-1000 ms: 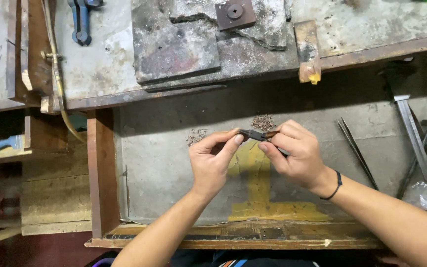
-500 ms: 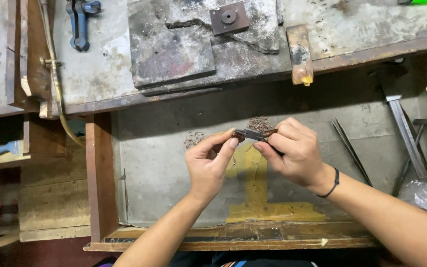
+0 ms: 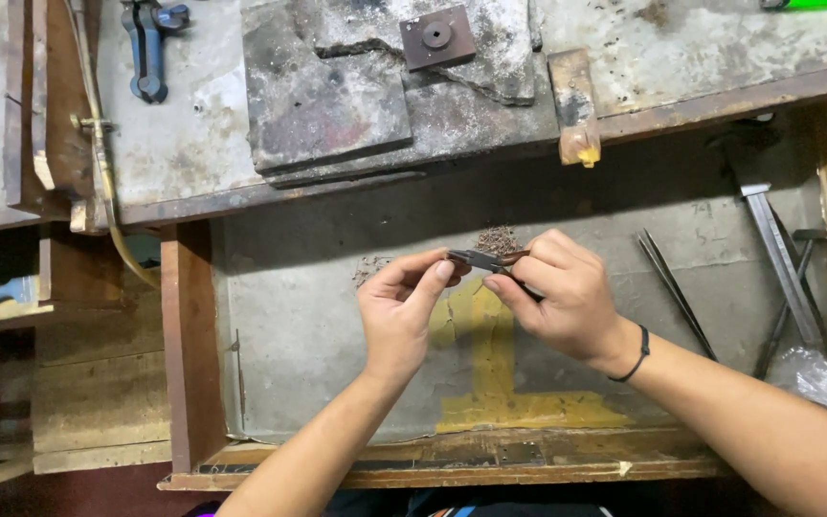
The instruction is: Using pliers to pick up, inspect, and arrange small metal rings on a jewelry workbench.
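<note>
While the right hand [image 3: 567, 302] grips small pliers [image 3: 479, 258] over the drawer [image 3: 289, 325], the left hand [image 3: 399, 311] pinches a tiny piece at their tip, at twelve o'clock; any slip could drop it among the filings [image 3: 498, 239].

Open wooden drawer [image 3: 189, 364] w/ grey lining: tweezers [image 3: 674, 287], metal tools [image 3: 782, 268], plastic bag [image 3: 820, 378]. Surface [image 3: 193, 134] above: grey slabs [image 3: 323, 91], blue tool [image 3: 148, 48].
</note>
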